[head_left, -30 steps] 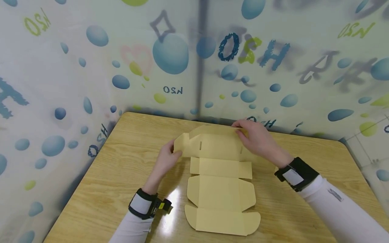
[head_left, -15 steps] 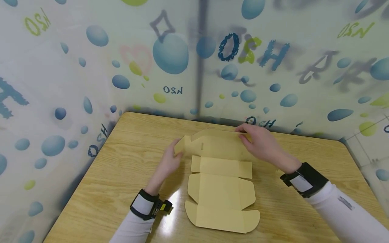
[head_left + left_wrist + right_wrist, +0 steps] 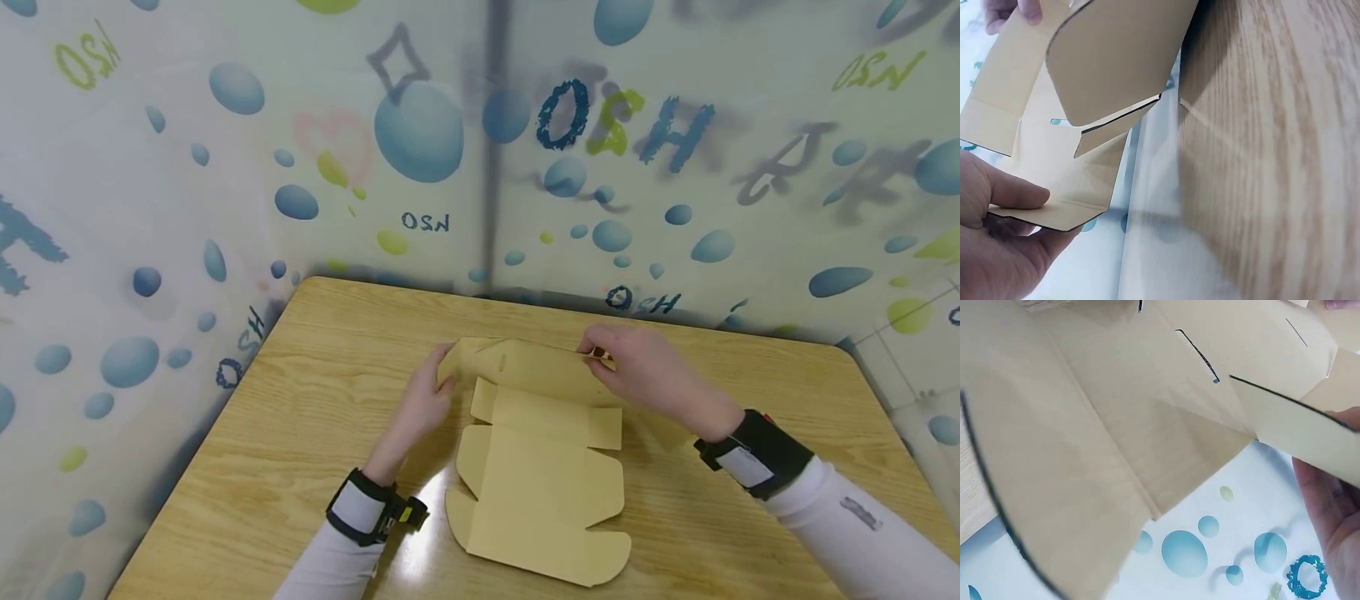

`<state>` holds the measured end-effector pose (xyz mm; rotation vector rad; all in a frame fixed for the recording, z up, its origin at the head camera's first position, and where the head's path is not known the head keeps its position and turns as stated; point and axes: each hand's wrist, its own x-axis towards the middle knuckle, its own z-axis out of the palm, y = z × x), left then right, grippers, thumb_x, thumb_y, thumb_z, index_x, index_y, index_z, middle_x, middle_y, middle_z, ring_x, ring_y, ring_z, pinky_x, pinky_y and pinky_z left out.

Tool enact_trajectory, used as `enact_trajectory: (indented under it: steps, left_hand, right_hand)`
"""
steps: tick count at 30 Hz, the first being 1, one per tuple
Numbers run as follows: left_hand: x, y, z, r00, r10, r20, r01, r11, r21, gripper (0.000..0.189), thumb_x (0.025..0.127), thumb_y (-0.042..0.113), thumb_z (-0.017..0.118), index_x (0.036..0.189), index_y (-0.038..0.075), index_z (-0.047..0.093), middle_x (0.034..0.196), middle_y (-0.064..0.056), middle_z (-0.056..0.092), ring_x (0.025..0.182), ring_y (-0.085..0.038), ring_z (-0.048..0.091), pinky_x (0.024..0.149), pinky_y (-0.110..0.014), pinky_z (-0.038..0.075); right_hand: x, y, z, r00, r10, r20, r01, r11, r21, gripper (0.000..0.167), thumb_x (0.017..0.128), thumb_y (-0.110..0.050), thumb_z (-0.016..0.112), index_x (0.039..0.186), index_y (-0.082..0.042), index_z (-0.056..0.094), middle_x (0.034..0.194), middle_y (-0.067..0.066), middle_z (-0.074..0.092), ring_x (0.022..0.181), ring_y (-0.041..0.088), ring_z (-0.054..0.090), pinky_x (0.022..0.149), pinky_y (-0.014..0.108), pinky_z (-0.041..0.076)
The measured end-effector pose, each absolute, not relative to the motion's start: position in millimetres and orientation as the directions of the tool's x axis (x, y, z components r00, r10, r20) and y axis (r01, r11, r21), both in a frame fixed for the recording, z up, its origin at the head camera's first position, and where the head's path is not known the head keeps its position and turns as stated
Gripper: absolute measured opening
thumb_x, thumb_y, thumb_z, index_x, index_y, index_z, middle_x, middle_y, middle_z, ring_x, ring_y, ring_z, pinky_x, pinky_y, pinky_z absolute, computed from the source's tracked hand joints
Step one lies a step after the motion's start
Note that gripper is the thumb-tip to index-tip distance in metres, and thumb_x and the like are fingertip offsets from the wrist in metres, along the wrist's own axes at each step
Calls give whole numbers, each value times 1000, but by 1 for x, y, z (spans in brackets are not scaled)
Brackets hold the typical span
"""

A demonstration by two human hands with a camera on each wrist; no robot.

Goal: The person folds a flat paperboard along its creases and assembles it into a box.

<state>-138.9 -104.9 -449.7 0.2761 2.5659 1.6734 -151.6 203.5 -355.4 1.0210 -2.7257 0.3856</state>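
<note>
Both arms reach in from the near side, white sleeves down to the wrists. Left arm [image 3: 326, 567] runs far and slightly right, left wrist [image 3: 382, 468] about straight. Left grip [image 3: 426, 404] is pinching: thumb [image 3: 1019, 192] on top, fingers [image 3: 1052, 242] underneath, clear in the left wrist view. Right arm [image 3: 858, 517] slants in from near right toward far left, more sleeve showing than on the left. Right grip [image 3: 645, 367] pinching too, thumb and index at the tips; remaining fingers partly hidden. Grips apart, right one slightly farther.
</note>
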Motion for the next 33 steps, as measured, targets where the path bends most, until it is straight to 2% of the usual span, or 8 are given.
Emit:
enact_trajectory:
  steps: [6, 11, 14, 17, 19, 22, 25, 33]
  left_hand:
    - [-141, -104, -451, -975, 216, 45, 123, 365, 923, 51, 102, -1, 60, 151, 1, 48, 146, -24, 60, 132, -42, 62, 108, -57, 56]
    - [-144, -107, -453, -953, 302, -5, 98, 323, 941, 74, 101, 23, 72, 162, 4, 35, 158, -23, 50, 141, -45, 56, 111, -57, 54]
    - [-145, -112, -454, -927, 375, -2, 125, 314, 941, 99, 98, 56, 68, 169, 10, 17, 173, -20, 28, 156, -46, 38, 122, -61, 42]
    - [-146, -117, -457, -884, 464, 52, 196, 268, 943, 117, 91, 83, 48, 171, 13, -2, 180, -15, 1, 166, -42, 9, 132, -64, 22]
    - [-146, -121, -459, -852, 517, 84, 219, 206, 954, 118, 90, 89, 31, 169, 14, -12, 179, -15, -9, 166, -42, -5, 132, -67, 12]
    - [-147, -128, -460, -820, 566, 90, 171, 91, 981, 106, 95, 86, 13, 168, 15, -16, 179, -18, -10, 165, -45, -6, 131, -72, 9]
    - [-148, -134, -458, -818, 573, 52, 71, 10, 997, 95, 101, 79, 8, 170, 17, -11, 179, -19, -3, 165, -48, 2, 129, -74, 14]
    - [-150, -136, -455, -842, 539, -5, 14, 31, 999, 64, 116, 32, 33, 170, 7, 11, 175, -25, 17, 162, -47, 20, 132, -64, 23]
  right_hand:
    - [-152, 202, -357, -768, -580, 272, -632, 755, -174, 15, 89, 4, 76, 96, -7, 69, 91, 8, 75, 80, 20, 72, 69, 38, 60]
    - [-154, 204, -360, -776, -568, 274, -621, 764, -175, 16, 88, 4, 77, 94, -8, 67, 90, 8, 73, 79, 20, 71, 68, 38, 59]
    - [-155, 205, -361, -775, -568, 277, -622, 763, -177, 16, 88, 4, 76, 94, -8, 67, 90, 8, 73, 79, 20, 71, 68, 38, 59]
    - [-155, 204, -361, -774, -568, 279, -623, 760, -182, 16, 88, 5, 76, 95, -7, 67, 90, 8, 73, 80, 21, 71, 69, 38, 59]
    - [-155, 204, -361, -775, -567, 281, -623, 760, -184, 16, 88, 5, 76, 95, -7, 68, 91, 8, 73, 81, 21, 72, 69, 38, 60]
    - [-155, 204, -362, -776, -562, 286, -621, 761, -190, 15, 89, 4, 76, 96, -7, 68, 91, 9, 74, 82, 22, 73, 69, 39, 60]
    - [-155, 205, -363, -776, -557, 295, -619, 761, -193, 14, 89, 3, 75, 96, -6, 68, 91, 9, 75, 82, 23, 73, 69, 40, 60]
    - [-155, 205, -362, -776, -555, 299, -618, 763, -190, 14, 90, 4, 74, 96, -8, 69, 93, 9, 75, 83, 23, 73, 70, 39, 61]
